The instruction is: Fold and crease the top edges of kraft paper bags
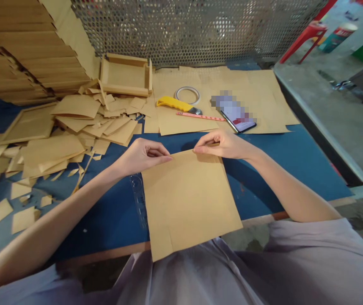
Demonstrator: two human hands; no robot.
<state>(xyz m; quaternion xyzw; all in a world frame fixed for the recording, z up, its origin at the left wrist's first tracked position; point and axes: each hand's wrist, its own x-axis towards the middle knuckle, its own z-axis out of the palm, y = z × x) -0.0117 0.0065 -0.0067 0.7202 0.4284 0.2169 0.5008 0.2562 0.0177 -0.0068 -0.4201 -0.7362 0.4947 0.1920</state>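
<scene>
- While the left hand [146,154] and the right hand [222,146] are both at the far edge of the brown sheet [191,203], most of it lies between them and the shirt [200,275];
- the sheet looks almost square, so I can't pick out a long way; its sides run from the hands back to the body, and the near end leans a bit to the right;
- the left hand's thumb and fingers pinch the far edge, left of its middle; the right hand's thumb and fingers pinch it too, right of the middle, with the palm by the far right corner;
- the two sets of fingertips are near each other but do not touch; neither hand is clearly nearer to the sheet;
- the near left corner pokes out past the front of the blue table [105,224];
- a clear ruler [138,199] is just beside the sheet's left side; past the hands are a yellow knife [175,103], a ring [198,94], a pink strip [203,116] and a phone [237,114].
</scene>
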